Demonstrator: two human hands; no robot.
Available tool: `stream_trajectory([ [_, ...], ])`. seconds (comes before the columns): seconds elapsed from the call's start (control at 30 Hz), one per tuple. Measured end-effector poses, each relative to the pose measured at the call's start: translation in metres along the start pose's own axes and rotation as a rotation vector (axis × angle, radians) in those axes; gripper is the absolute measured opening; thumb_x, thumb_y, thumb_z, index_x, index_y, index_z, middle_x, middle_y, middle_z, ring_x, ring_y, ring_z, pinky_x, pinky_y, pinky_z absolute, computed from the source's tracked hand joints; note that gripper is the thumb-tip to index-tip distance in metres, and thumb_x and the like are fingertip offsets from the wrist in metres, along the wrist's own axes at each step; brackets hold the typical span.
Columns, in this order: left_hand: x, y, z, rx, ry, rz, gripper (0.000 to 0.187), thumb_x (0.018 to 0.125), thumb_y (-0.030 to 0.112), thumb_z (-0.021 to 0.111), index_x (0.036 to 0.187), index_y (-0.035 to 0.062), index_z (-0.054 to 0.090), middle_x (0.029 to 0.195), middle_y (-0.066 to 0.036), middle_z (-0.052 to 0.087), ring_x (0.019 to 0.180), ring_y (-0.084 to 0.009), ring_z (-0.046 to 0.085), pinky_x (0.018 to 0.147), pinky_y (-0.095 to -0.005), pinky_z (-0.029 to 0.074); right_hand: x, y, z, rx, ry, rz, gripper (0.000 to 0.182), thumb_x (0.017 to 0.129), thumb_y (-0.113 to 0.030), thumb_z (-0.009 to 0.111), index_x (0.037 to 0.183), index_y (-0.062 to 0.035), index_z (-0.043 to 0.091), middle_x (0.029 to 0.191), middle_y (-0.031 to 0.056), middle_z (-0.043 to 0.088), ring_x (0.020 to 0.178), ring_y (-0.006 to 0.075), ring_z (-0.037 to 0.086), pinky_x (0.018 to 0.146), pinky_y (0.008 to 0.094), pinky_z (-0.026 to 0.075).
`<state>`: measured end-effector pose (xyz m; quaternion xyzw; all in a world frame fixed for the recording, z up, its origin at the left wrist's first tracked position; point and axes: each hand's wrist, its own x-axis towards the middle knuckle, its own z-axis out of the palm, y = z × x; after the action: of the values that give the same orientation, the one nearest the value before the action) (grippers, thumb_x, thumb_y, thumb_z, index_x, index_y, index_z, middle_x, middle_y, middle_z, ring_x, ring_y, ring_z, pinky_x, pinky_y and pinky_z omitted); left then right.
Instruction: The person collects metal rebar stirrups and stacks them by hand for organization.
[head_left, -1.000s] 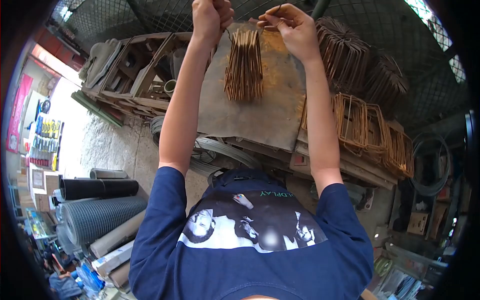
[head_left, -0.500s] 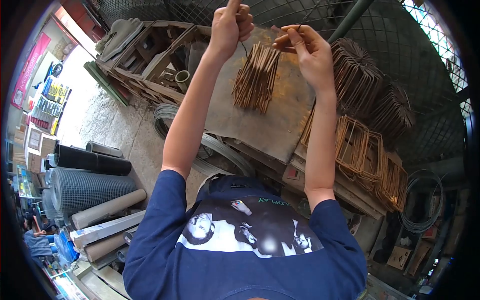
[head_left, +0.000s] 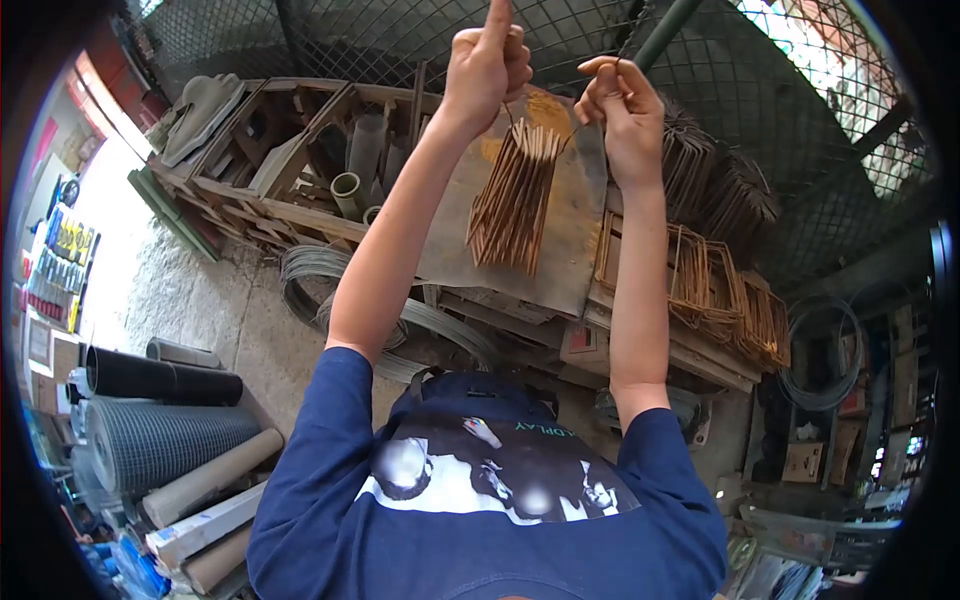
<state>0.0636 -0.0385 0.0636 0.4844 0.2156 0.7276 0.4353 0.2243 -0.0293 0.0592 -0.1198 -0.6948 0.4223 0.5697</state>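
A bundle of rusty bent metal rods [head_left: 515, 200] lies on the metal-topped table [head_left: 450, 240]. My left hand [head_left: 485, 68] is above the bundle's upper left, fingers curled round one end of a thin dark wire and the thumb pointing up. To the upper right of the bundle, my right hand [head_left: 622, 95] pinches the wire's other part between thumb and fingers. The thin wire [head_left: 572, 135] runs down from both hands to the top of the bundle.
Wooden crates [head_left: 290, 150] with a green tube [head_left: 347, 188] stand at the left. Rusty rectangular frames [head_left: 700, 280] and dark rod bundles [head_left: 735, 190] are at the right. Wire coils [head_left: 430, 325] lie below the table, mesh rolls [head_left: 165, 435] at the lower left.
The bundle and table appear lower in view as the camera has tilted. The rods look more spread at the bottom. Both hands remain raised, with the right hand's fingers now more closed.
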Motion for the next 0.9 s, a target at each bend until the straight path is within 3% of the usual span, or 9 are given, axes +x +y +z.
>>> stream_trajectory([
  [0.27,0.009,-0.004,0.005,-0.073,-0.016,-0.043,0.054,0.095,0.049,0.037,0.051,0.0203,0.026,0.045,0.008,0.022,0.035,-0.0049,0.018,0.033,-0.0246,0.013,0.01,-0.003,-0.004,-0.048,-0.016,0.091,0.023,0.095,-0.021,0.05,0.097,-0.0019,0.063,0.059,-0.0048,0.039,0.053,0.0052,0.036,0.051,0.0218,0.038],
  [0.53,0.027,-0.043,-0.008,0.093,0.11,-0.108,0.055,0.095,0.048,0.039,0.05,0.0183,0.031,0.044,0.007,0.025,0.035,-0.0054,0.021,0.034,-0.0245,0.016,0.017,0.051,-0.028,0.046,-0.048,0.158,0.022,0.095,-0.02,0.05,0.096,-0.0015,0.063,0.061,-0.0037,0.044,0.056,0.0054,0.043,0.053,0.0223,0.04],
  [0.7,0.039,-0.058,-0.011,0.136,0.04,-0.079,0.055,0.096,0.047,0.037,0.05,0.0178,0.029,0.044,0.007,0.025,0.035,-0.0059,0.02,0.034,-0.025,0.015,0.028,0.063,-0.037,0.027,-0.119,0.146,0.022,0.095,-0.02,0.05,0.096,-0.002,0.062,0.064,-0.0032,0.045,0.058,0.0052,0.044,0.055,0.0216,0.04],
  [0.9,0.039,-0.051,-0.013,0.226,0.023,-0.065,0.056,0.097,0.047,0.035,0.05,0.0174,0.028,0.046,0.006,0.025,0.037,-0.006,0.02,0.036,-0.0251,0.015,0.037,0.07,-0.042,0.408,-0.18,0.24,0.026,0.094,-0.025,0.053,0.085,-0.0009,0.058,0.063,-0.0046,0.044,0.057,0.0022,0.038,0.052,0.0198,0.033],
])
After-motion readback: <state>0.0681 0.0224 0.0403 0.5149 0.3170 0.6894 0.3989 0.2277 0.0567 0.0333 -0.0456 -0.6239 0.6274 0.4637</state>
